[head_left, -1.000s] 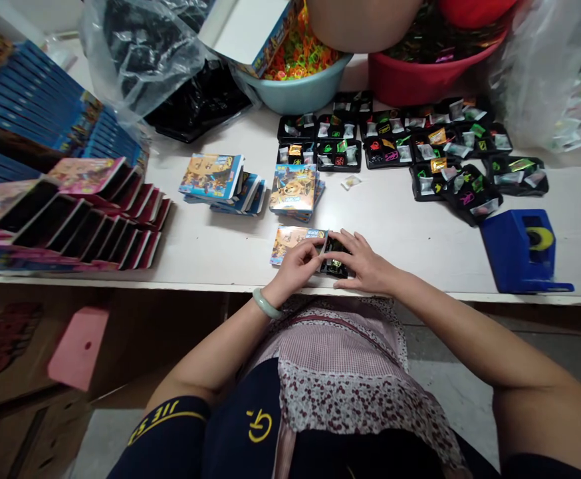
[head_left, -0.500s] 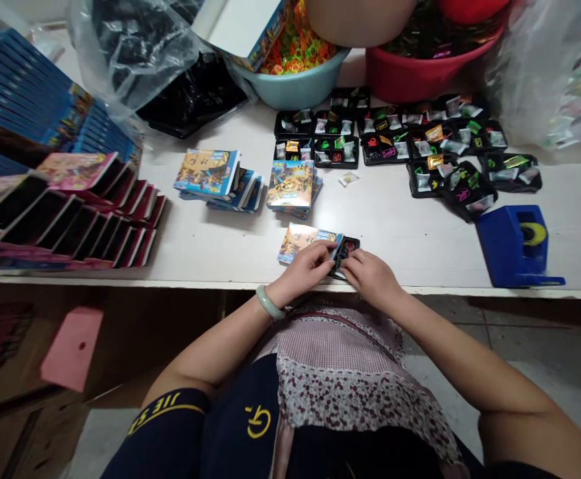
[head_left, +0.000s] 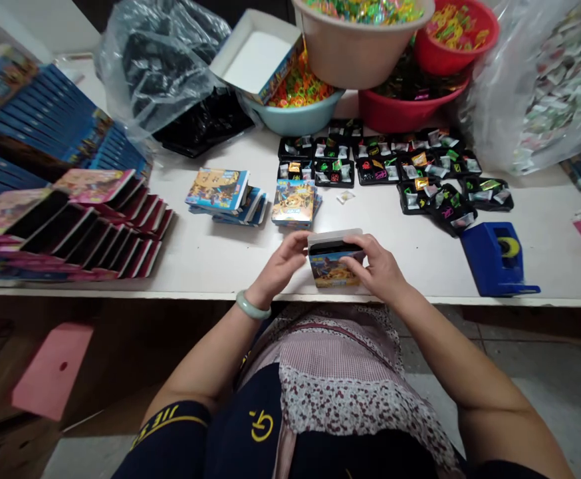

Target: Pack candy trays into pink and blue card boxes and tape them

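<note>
A small printed cardboard box (head_left: pixel 331 273) stands upright near the table's front edge, its white top flap raised. Inside its open top shows the dark edge of a black plastic tray (head_left: pixel 326 248); what the tray holds is hidden. My right hand (head_left: pixel 377 266) grips the box at its right side, thumb on the printed front. Close by the box's left edge, my left hand (head_left: pixel 283 263) has its fingers apart, the tips near the flap; whether they touch it I cannot tell. Behind lie a stack of similar boxes (head_left: pixel 293 203) and a small wrapped packet (head_left: pixel 345 197).
Several filled black trays (head_left: pixel 377 171) lie beyond, with a blue tape dispenser (head_left: pixel 492 259) to the right. Basins of small plastic pieces, including a light blue basin (head_left: pixel 295 120), line the back. Another stack of boxes (head_left: pixel 221 189) and rows of open pink boxes (head_left: pixel 96 233) stand left.
The box, which lay flat with the black tray beside it, now stands upright with the tray inside. My right hand has moved onto the box; my left has drawn back leftward and opened.
</note>
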Available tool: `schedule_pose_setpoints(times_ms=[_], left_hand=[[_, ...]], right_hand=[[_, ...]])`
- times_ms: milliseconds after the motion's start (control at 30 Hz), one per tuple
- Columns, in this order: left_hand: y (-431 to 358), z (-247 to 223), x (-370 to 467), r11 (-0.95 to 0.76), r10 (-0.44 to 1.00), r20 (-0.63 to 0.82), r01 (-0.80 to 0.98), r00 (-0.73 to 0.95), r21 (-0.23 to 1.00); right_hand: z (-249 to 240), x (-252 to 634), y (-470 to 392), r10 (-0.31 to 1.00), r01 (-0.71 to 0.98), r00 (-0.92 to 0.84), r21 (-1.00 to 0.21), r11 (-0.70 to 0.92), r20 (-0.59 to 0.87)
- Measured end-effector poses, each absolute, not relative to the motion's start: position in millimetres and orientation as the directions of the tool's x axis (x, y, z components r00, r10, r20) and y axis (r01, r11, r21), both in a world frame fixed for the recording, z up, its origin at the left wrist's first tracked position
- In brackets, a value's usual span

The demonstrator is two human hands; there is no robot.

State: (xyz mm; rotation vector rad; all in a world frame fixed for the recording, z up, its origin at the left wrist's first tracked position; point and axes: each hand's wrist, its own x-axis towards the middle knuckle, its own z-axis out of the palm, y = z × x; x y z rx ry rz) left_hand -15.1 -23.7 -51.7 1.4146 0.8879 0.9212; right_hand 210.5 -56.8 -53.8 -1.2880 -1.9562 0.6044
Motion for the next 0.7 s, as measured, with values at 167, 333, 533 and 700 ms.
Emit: schedule_pose_setpoints(times_ms=[167, 333, 533, 700], left_hand=[[-39, -87, -22, -0.148, 0.944, 0.144, -0.008, 0.297, 0.989], [-44, -89, -28, -0.389, 0.902, 0.36, 0.084, 0.238, 0.917], [-42, -72, -30, -0.568, 0.815, 0.495, 0.247, 0.302, 0.785], [-42, -71, -25, -0.401, 0.903, 0.37, 0.115, 0.22, 0.909]], right_hand=[[-71, 197, -66, 0.938, 0.536, -0.2, -0.77, 0.346, 0.283], [-84, 195, -80, 0.938, 0.324, 0.098, -0.902, 0.285, 0.331], [-76, 194, -80, 0.916, 0.424, -0.048, -0.822, 0.38, 0.398], [-67, 193, -71, 0.974, 0.202, 0.056, -0.958, 0.205, 0.22]])
